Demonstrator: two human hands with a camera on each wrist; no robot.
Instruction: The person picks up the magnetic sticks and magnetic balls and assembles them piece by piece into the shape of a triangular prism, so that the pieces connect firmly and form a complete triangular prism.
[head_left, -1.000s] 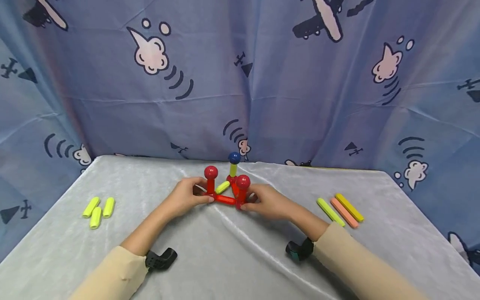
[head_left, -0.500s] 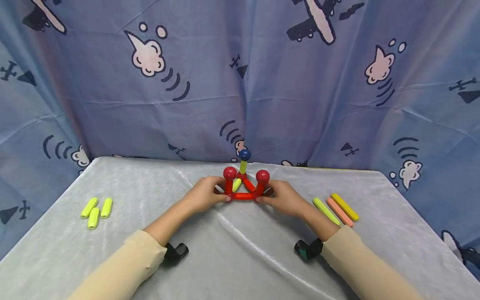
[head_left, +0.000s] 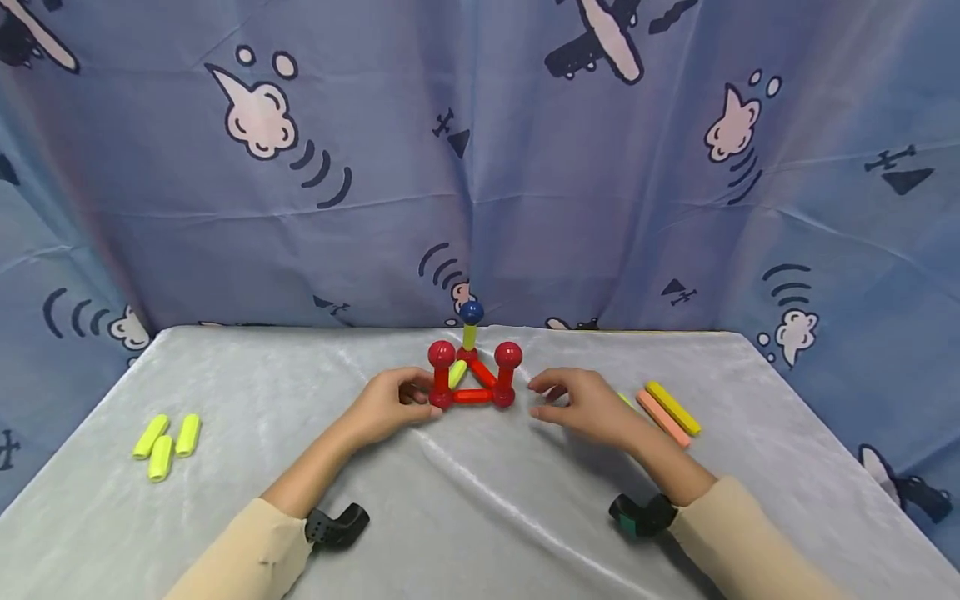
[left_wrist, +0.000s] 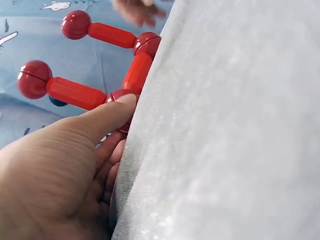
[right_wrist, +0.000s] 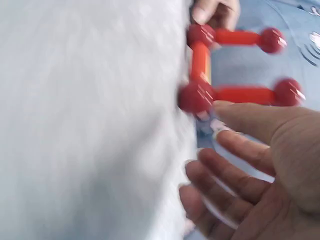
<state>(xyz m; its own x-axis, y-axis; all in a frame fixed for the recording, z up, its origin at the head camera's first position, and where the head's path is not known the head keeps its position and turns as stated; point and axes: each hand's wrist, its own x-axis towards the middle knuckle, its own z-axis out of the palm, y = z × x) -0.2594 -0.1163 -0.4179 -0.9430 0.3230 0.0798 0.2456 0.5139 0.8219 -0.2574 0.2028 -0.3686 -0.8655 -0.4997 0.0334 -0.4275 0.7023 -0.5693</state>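
Observation:
A frame of balls and rods (head_left: 472, 396) stands mid-table. Its triangular base joins red balls with two red rods and a yellow-green rod (head_left: 457, 373). Two front red uprights carry red balls; the back yellow-green upright carries a blue ball (head_left: 472, 312). My left hand (head_left: 386, 408) pinches the front-left base ball (left_wrist: 122, 97), thumb on its near side and fingers behind, partly hidden. My right hand (head_left: 588, 404) is just right of the front-right base ball (head_left: 503, 395), apart from it in the head view, fingers loosely bent and holding nothing.
Three short yellow-green rods (head_left: 161, 458) lie at the left of the grey cloth-covered table (head_left: 465, 517). On the right lie an orange-pink stick (head_left: 663, 417), a yellow stick (head_left: 672, 408) and a yellow-green stick (head_left: 625, 400) mostly hidden by my right hand. A patterned curtain (head_left: 390, 167) hangs behind.
The frame was slid right and turned until its front rod lay level. My right hand has let go of the front-right base ball and drawn away to the right. My left hand keeps its hold.

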